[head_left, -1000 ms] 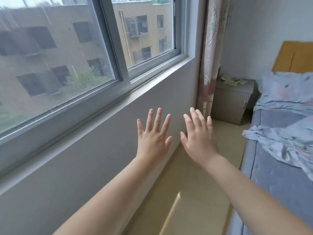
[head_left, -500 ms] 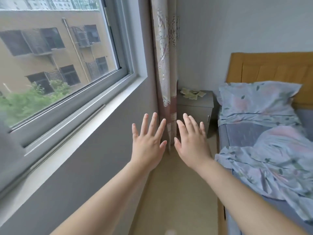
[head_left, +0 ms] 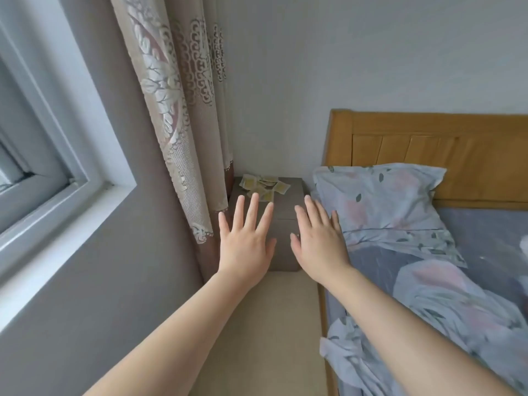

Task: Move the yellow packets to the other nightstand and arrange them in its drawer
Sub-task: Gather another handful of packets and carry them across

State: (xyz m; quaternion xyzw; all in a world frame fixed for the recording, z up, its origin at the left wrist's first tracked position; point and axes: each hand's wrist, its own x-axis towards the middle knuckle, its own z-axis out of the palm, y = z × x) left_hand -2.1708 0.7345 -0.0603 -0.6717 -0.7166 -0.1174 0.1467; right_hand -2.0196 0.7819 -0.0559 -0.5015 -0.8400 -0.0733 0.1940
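Note:
Several yellow packets (head_left: pixel 264 185) lie scattered on top of a grey-brown nightstand (head_left: pixel 288 201) in the corner, between the curtain and the bed. My left hand (head_left: pixel 245 241) is stretched out flat in front of the nightstand, fingers straight and spread, holding nothing. Beside it my right hand (head_left: pixel 320 241) is held the same way, palm down, fingers straight and empty. Both hands hover in the air short of the packets. The nightstand's front is partly hidden behind my hands. The other nightstand is not in view.
A patterned curtain (head_left: pixel 183 115) hangs just left of the nightstand, beside a window (head_left: pixel 43 167) in the grey wall. To the right stands a bed with a wooden headboard (head_left: pixel 428 144), a floral pillow (head_left: pixel 380 201) and a rumpled sheet (head_left: pixel 443 310). A narrow beige floor strip (head_left: pixel 265 324) leads forward.
The view has swung right from the window and closed in on the nightstand along the aisle. Both hands stay flat, open and raised ahead, now overlapping the nightstand's front.

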